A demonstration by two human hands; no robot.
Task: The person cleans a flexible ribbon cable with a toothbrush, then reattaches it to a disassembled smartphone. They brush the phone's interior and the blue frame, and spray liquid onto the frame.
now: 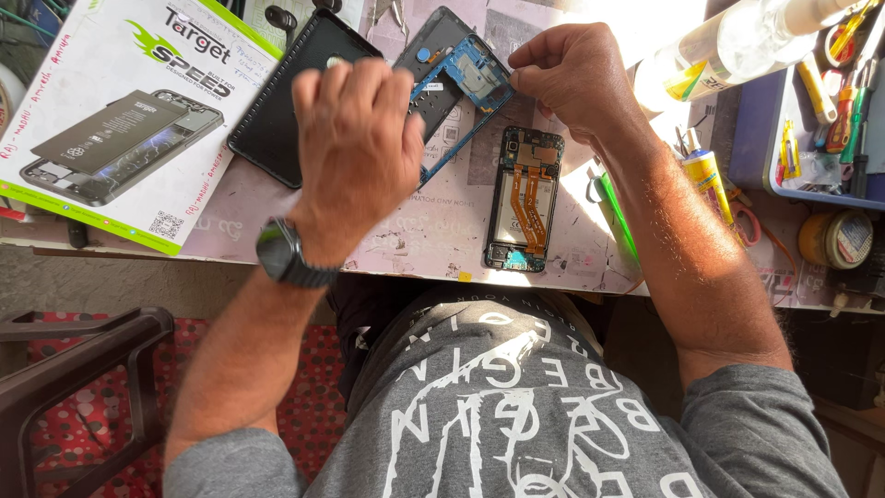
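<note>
Pale, worn work mat (433,231) covers the bench and serves as the reference for every position below. At its far left corner lies a large white and green printed cardboard box (120,111) showing a phone battery picture. Just right of that box, on the mat's left part, a black rectangular phone panel (277,111) lies flat and tilted.

Over the mat's centre the left hand (355,148), with a black wristwatch (284,254) on its wrist, is seen from the back. Its fingers are curled toward the blue plastic phone mid-frame (466,88); the hand hides the contact, so whether it grips the lower end of the frame cannot be told. The right hand (576,78), above the mat's far centre, pinches its thumb and fingertips at the frame's upper right corner. The frame is held tilted and overlaps a dark grey back cover (433,41).

On the mat's near right part, an opened phone body with orange flex cables (525,198) lies flat, apart from both hands. Beyond the mat's right edge lie a clear plastic bottle (737,41), a blue tray of small tools (834,111), a small yellow glue tube (708,175) and a roll of tape (837,238).
</note>
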